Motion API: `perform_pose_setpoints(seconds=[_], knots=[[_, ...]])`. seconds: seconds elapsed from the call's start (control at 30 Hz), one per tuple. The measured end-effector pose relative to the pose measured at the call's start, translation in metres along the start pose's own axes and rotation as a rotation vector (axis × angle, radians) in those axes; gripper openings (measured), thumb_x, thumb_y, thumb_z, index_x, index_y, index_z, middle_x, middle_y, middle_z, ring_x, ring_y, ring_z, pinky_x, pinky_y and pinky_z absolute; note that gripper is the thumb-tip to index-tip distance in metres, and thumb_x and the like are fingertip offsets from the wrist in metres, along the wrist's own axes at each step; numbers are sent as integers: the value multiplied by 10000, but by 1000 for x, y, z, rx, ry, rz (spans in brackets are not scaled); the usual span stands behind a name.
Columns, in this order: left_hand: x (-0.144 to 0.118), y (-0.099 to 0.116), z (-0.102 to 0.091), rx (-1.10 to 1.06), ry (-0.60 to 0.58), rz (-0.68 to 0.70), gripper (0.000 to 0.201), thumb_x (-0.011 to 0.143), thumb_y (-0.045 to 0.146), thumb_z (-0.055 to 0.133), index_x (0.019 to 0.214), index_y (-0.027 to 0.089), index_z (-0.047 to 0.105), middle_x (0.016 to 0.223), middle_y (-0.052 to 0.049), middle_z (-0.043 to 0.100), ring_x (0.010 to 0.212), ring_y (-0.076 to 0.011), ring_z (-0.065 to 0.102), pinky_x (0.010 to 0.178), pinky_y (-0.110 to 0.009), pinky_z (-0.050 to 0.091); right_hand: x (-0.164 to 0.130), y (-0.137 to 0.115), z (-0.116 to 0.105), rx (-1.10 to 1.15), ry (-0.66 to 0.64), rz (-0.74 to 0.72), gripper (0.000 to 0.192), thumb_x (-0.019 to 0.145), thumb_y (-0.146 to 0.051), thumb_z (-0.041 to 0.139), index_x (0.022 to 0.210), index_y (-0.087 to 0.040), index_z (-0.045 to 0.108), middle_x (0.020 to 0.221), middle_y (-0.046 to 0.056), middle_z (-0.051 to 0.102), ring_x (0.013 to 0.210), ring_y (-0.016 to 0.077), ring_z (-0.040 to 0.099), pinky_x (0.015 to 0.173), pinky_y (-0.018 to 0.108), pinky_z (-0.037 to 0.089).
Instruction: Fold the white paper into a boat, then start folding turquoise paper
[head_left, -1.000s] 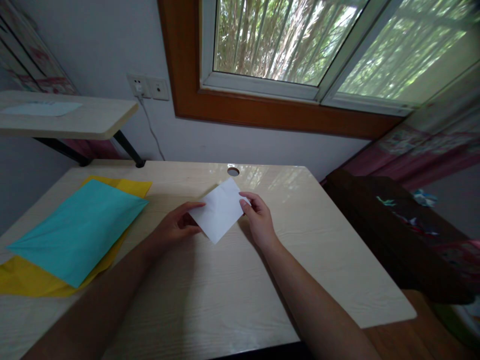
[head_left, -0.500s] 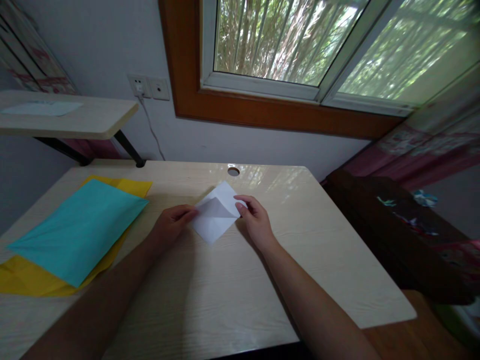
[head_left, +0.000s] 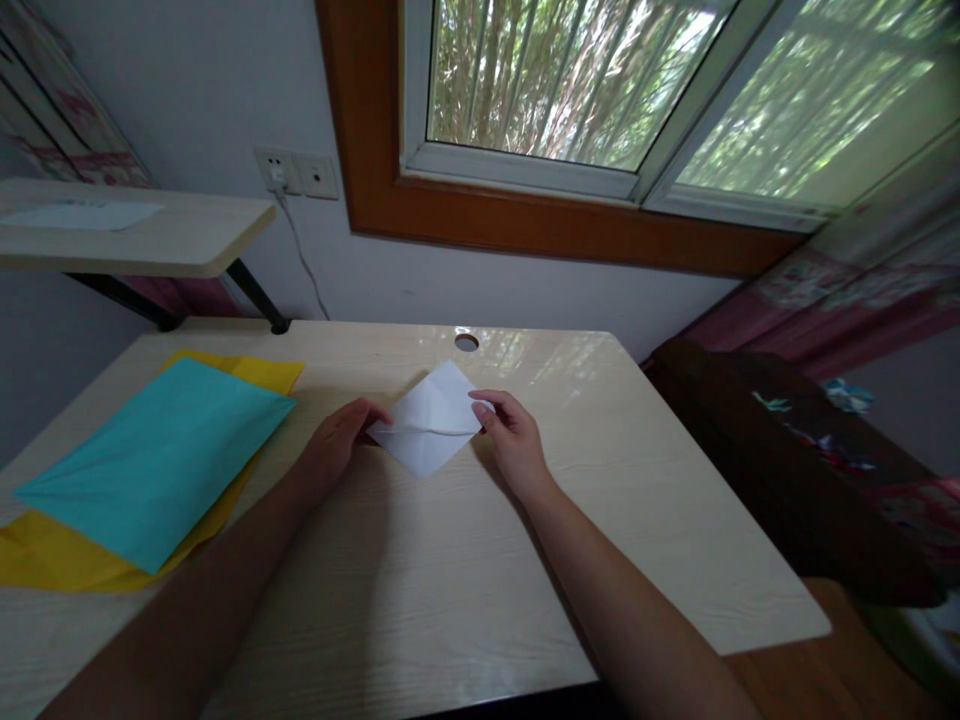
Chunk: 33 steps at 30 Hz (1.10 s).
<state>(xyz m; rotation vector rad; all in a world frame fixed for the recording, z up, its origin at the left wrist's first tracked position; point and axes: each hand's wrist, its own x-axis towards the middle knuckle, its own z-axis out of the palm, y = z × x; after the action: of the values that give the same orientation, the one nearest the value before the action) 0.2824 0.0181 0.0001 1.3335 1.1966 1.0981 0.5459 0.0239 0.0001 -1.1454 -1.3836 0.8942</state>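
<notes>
A folded sheet of white paper [head_left: 431, 415], diamond-shaped in outline, is held between my two hands just over the desk. A fold edge runs level across it from corner to corner. My left hand [head_left: 345, 432] pinches the left corner, its fingertips on top of the paper. At the right corner, my right hand [head_left: 511, 428] grips the paper between thumb and fingers. The undersides of the paper and some fingertips are hidden.
Turquoise paper [head_left: 169, 455] lies over yellow paper [head_left: 45, 560] on the left of the pale desk [head_left: 645, 520]. A raised shelf [head_left: 225, 225] stands at back left. The desk has a cable hole [head_left: 466, 343] near the wall. A dark cabinet [head_left: 720, 400] stands at right.
My left hand has shifted slightly left and its fingers have changed position. The raised flap in the paper's middle now lies flatter, with a level fold edge. My right hand stays put.
</notes>
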Motion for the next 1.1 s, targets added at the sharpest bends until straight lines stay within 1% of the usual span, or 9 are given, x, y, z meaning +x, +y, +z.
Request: perform_pose_setpoints(seconds=[0.1,0.17,0.27,0.37,0.43,0.57,0.73,0.87,1.1], knots=[[0,3,3,-69,-63,2,328,865,502,648,965,196,583,804,3,649,709,-151,631,660,-261,512,1,0,-1,0,31,-6,166,891,-342,650,1004,-257,738,790,-4,629,690,152,542,641,285,428],[0,4,5,-145,-120,-14,459,773,407,765,1108,224,511,873,7,679,765,-167,671,691,-275,534,1,1,-1,34,64,5,148,875,-344,665,968,-250,731,788,-3,635,682,153,541,630,286,429],[1,4,6,-162,-210,-50,696,735,326,795,1315,239,420,931,-11,714,811,-177,693,714,-276,534,2,3,-1,86,92,21,127,859,-340,685,940,-247,715,777,-8,636,666,149,538,619,285,426],[2,2,4,-110,-278,-100,724,739,333,793,1365,222,446,916,-21,735,799,-189,698,713,-288,530,3,4,0,117,86,25,120,855,-333,696,938,-246,705,785,-11,635,665,141,539,617,278,427],[3,1,3,-102,-285,-134,692,730,351,803,1339,212,506,962,-38,747,853,-217,707,747,-313,538,4,5,2,189,79,30,153,839,-321,719,971,-256,678,804,-18,640,682,138,552,620,269,436],[1,2,2,-106,-305,-156,560,722,366,818,1227,205,637,1105,-57,741,1008,-260,691,839,-332,532,2,5,8,396,41,68,387,774,-281,789,1095,-311,575,760,-68,632,693,129,584,648,251,468],[-2,1,5,-119,-333,-179,414,755,407,794,1112,220,701,1019,-29,757,918,-254,703,789,-336,554,-1,-2,15,511,-40,231,457,682,-290,847,1041,-288,565,848,-42,703,731,140,639,690,275,521],[-3,2,7,-100,-251,-194,329,796,502,734,936,205,740,867,-36,751,793,-242,710,706,-345,586,0,-4,14,506,45,255,438,635,-300,858,949,-270,554,774,-54,684,667,139,632,648,279,525],[0,8,8,-33,-90,-167,380,783,563,725,799,184,726,807,-65,754,679,-217,717,661,-330,602,4,-1,13,411,170,180,369,645,-322,827,856,-248,533,694,-59,637,614,130,584,608,269,482]])
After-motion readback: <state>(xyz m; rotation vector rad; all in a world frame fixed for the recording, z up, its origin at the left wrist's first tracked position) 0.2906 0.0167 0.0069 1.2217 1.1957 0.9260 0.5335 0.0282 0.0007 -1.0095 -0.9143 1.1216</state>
